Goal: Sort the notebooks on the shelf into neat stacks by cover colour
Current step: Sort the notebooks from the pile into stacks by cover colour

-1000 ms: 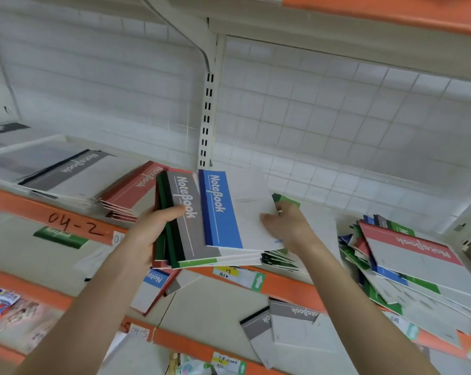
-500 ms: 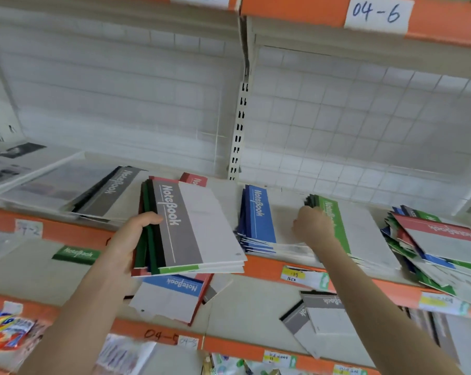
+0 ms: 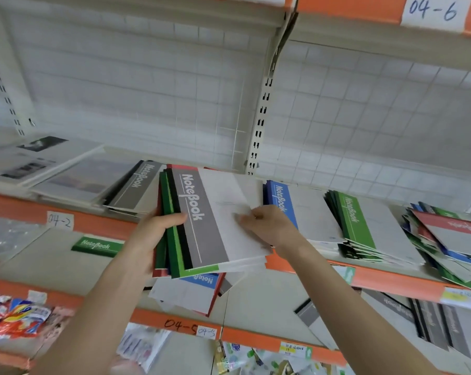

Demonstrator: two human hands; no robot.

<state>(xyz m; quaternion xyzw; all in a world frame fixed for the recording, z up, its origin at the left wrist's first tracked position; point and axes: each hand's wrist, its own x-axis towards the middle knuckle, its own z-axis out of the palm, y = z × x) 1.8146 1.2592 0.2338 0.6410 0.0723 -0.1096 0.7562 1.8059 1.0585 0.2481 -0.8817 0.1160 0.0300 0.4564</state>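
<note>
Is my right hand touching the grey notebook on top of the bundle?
Touching. In the head view the right hand has its fingertips on the grey notebook, on its white cover, atop the bundle the left hand grips.

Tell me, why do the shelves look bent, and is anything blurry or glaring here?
Head view: the wide-angle lens bends the orange shelf edge and tilts the white slotted upright; light is even, with no glare or hard shadows; fingers of the right hand are blurred, while the word NoteBook on the grey-banded notebook, topmost in the left hand, reads clearly.
</note>
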